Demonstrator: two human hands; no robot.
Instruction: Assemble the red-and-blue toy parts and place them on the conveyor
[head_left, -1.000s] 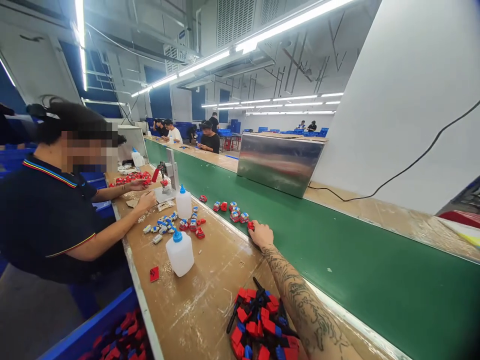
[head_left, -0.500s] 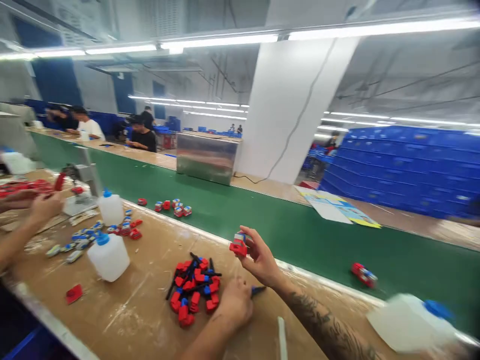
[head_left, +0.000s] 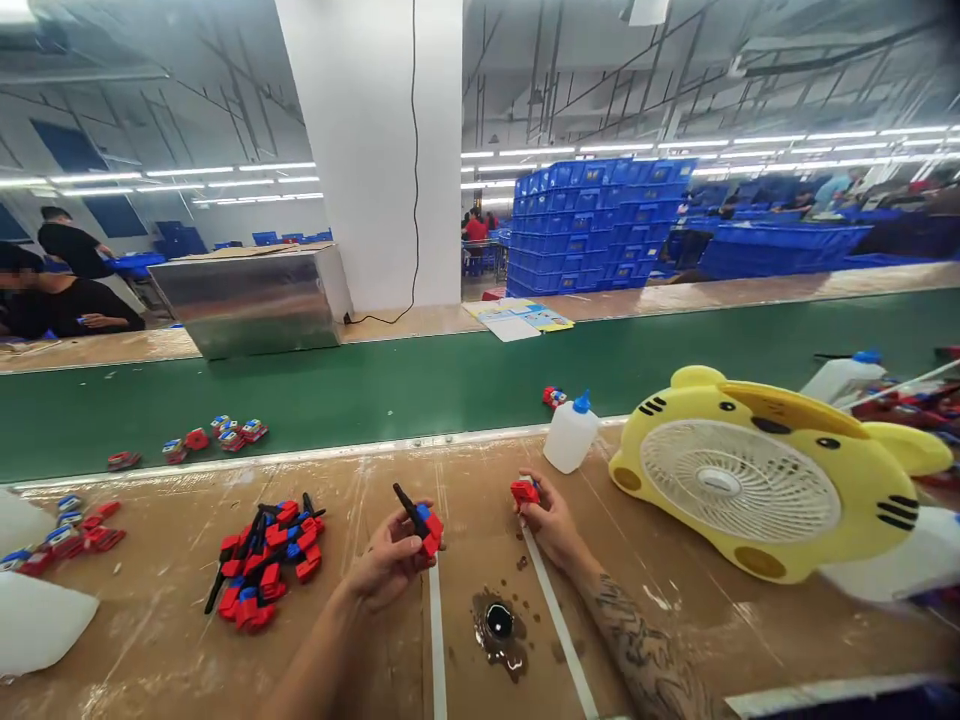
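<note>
My left hand point(head_left: 390, 560) is closed on a red and blue plastic toy part point(head_left: 426, 528) with a black rod sticking up from it. To the right, my right hand point(head_left: 551, 515) pinches a small red toy piece point(head_left: 524, 492) with a bit of white and blue on it. A gap of bare tabletop separates the two hands. Left of them lies a heap of similar red, blue and black parts point(head_left: 270, 560). Below and between my hands sits a small round dark cup point(head_left: 499, 620) with wet splashes around it.
A white squeeze bottle point(head_left: 571, 435) with a blue cap and a yellow animal-shaped fan point(head_left: 739, 485) stand at right. Beyond the bench runs a green conveyor belt point(head_left: 420, 385) carrying several toy pieces point(head_left: 227, 432). White containers point(head_left: 45, 620) are at the left edge.
The view has swung right, bringing in the fan and cup. My left hand has come away from the heap with a rod part in it. My right hand still holds its piece.
</note>
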